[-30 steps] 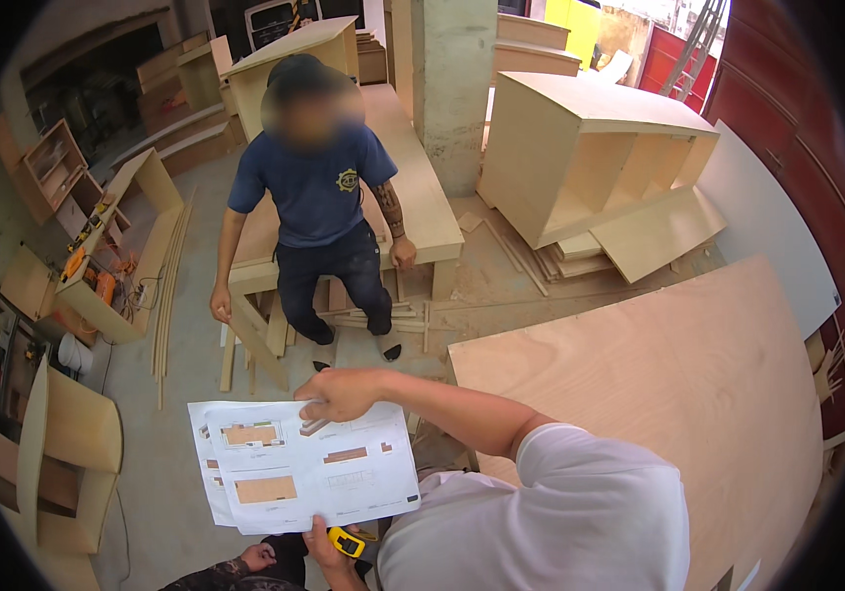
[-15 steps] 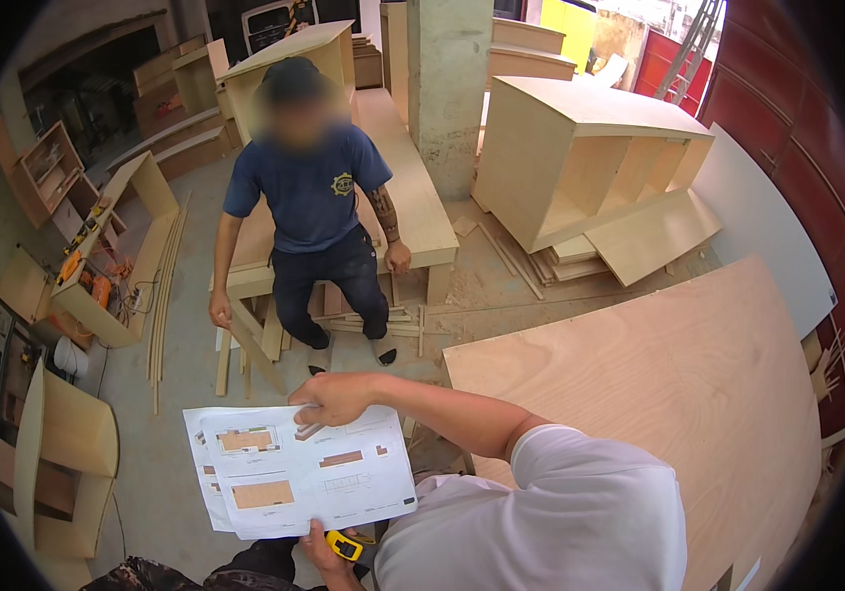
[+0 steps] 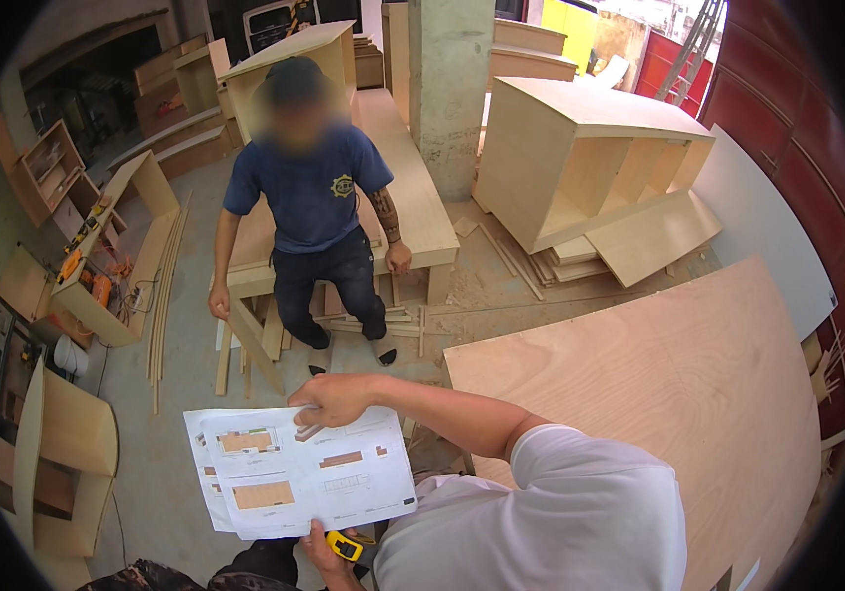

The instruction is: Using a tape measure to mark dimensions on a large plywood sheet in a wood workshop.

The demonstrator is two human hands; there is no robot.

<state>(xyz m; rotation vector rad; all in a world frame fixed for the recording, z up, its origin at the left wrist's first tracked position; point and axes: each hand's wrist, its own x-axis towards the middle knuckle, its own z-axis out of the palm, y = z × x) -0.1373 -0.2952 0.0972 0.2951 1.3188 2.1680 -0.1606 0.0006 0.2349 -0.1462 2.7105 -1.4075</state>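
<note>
Across the lower middle spread white printed sheets (image 3: pixel 294 473), overlapping and carrying brown furniture drawings. At their lower edge, my left hand (image 3: pixel 322 554) is closed, its thumb on the paper and its other fingers mostly hidden. A yellow and black tape measure (image 3: pixel 345 546) sits against that hand; whether the fingers grip it I cannot tell. From the right my bare forearm reaches over, and my right hand (image 3: pixel 334 398) is closed at the top edge, its curled fingers touching the paper by one of the drawings.
Facing me is a person (image 3: pixel 309 192) in a blue shirt, one hand on a wood strip. A large plywood sheet (image 3: pixel 639 394) lies at right. Wooden cabinets (image 3: pixel 531 163), a long bench frame (image 3: pixel 142 256) with tools and offcuts (image 3: pixel 383 320) surround us.
</note>
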